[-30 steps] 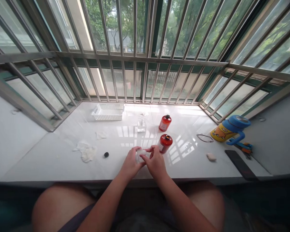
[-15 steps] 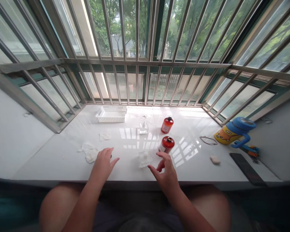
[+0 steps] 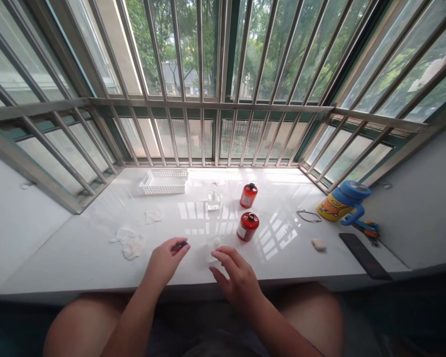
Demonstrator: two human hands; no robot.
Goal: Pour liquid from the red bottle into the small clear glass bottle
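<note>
Window: a steel bar grille (image 3: 204,134) stands beyond the fingers, along the far edge of the table, with trees (image 3: 152,44) showing through the glass.

Table: a glossy white table (image 3: 290,263) runs across the view just beyond the person's knees (image 3: 312,317), and both hands are over its near edge.

Far from the fingers: a white plastic basket (image 3: 163,182) sits well beyond the left hand. To the right of the right hand are a yellow cup with a blue lid (image 3: 336,204), a black phone (image 3: 364,255), a thin wire loop (image 3: 308,216) and a small pale lump (image 3: 318,244).

Near the fingers: two red bottles with dark tops stand beyond the right hand, the closer one (image 3: 248,227) nearer than the other (image 3: 248,195). A small glass bottle (image 3: 214,201) stands beyond the fingers of both hands. White crumpled tissue (image 3: 130,244) lies to the left of the left hand.

Left hand (image 3: 166,260): its fingers (image 3: 178,244) and thumb pinch a small black cap (image 3: 183,244).

Right hand (image 3: 236,275): its fingers (image 3: 223,254) are spread and curved, open, with nothing held, just at the near side of a small clear square bottle (image 3: 216,246).

Clear bottle: it sits on the table between the two hands, just beyond the right fingertips. Seen from above against the white surface, its long axis and tilt cannot be told.
</note>
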